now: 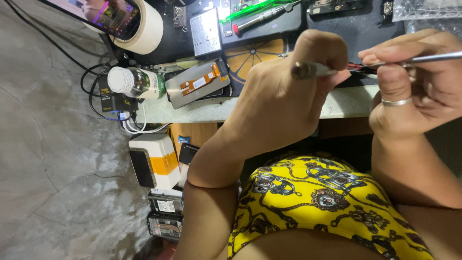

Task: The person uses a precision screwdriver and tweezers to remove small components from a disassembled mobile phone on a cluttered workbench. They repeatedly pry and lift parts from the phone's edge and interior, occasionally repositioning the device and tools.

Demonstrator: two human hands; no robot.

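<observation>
My left hand (284,91) is curled around the thick knurled end of a slim silver metal tool (308,71), held above the bench edge. My right hand (418,86), with a ring on one finger, pinches the thin metal shaft (428,58) that runs off to the right. Whether it is one long tool or two pieces I cannot tell. A bit of red shows between the hands, partly hidden by my fingers. A phone display panel with an orange flex cable (199,83) lies face down on the bench, left of my left hand.
On the black mat (337,29) lie a red-tipped screwdriver (260,19), a green tool (250,7) and a flat battery (205,31). A masking tape roll (147,26), a lit phone (106,12), a white-capped bottle (137,83), cables and a white box (154,161) stand at the left.
</observation>
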